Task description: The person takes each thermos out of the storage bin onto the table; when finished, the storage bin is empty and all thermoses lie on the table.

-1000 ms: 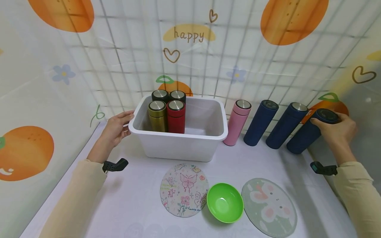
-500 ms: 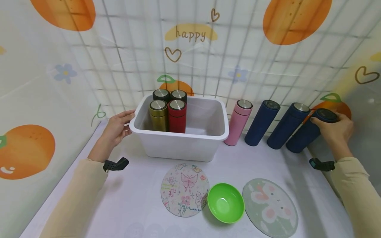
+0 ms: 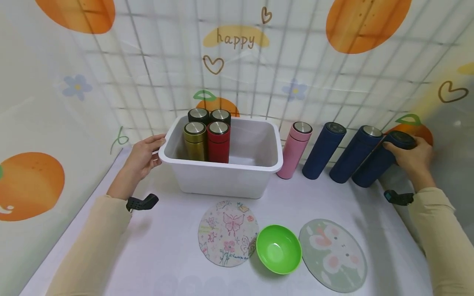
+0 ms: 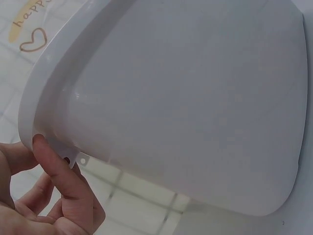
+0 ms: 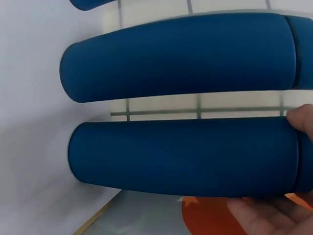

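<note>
At the far right, my right hand (image 3: 414, 158) grips a navy thermos (image 3: 377, 162) around its cap end, thumb on one side and fingers on the other. In the right wrist view, the thermos (image 5: 186, 156) stands on its base with a narrow gap to a second navy thermos (image 5: 181, 58). My left hand (image 3: 142, 156) holds the left end of a white plastic tub (image 3: 222, 181). The left wrist view shows the fingertips (image 4: 41, 142) at the underside of its rim. Inside the tub stand a gold thermos (image 3: 195, 142), a red thermos (image 3: 218, 142) and two black-capped ones behind.
A pink thermos (image 3: 294, 150) and another navy thermos (image 3: 324, 150) stand right of the tub. Nearer me lie a round butterfly mat (image 3: 227, 234), a green bowl (image 3: 279, 249) and a rabbit mat (image 3: 333, 255). A printed curtain over a wire grid backs the table.
My right hand has shifted slightly left with the navy thermos, bringing it closer to its neighbour. My left hand and the tub stay as they were.
</note>
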Available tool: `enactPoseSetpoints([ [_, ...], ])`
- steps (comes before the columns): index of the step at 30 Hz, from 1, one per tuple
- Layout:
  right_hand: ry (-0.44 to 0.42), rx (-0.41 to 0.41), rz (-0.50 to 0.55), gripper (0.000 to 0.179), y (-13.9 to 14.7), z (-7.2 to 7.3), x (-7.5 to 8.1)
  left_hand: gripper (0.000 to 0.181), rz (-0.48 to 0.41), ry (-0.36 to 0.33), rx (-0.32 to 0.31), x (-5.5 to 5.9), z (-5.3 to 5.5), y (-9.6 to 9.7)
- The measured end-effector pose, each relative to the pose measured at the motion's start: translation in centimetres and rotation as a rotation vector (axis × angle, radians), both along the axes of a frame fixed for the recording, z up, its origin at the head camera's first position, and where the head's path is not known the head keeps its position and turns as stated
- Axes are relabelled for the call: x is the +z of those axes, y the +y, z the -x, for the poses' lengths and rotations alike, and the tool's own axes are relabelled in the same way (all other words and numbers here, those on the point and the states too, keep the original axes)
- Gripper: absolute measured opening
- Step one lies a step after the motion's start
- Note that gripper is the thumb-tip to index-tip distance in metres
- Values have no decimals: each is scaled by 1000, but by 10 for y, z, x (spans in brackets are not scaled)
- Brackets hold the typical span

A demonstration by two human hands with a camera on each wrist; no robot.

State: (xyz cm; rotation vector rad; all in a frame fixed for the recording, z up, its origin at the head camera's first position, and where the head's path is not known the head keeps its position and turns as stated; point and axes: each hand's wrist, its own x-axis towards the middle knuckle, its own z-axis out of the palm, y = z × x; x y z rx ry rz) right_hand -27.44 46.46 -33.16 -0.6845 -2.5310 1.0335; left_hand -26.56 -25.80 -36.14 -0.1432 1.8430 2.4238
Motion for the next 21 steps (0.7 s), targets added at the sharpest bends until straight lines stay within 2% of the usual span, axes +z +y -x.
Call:
enactPoseSetpoints([
  [7,7,4,-10,96,-1,0,-1,44,20,-7,3,-1,-1,-2],
  [12,15,8,-6,97,-5,-4,-1,43,23,-15,7,-1,-2,-1],
  [18,49,-62,75,96,-6,-11,0,40,26,-6,5,-3,0,1],
  [21,93,-83,60,90,-8,-14,5,43,24,-4,8,-1,-1,-1],
])
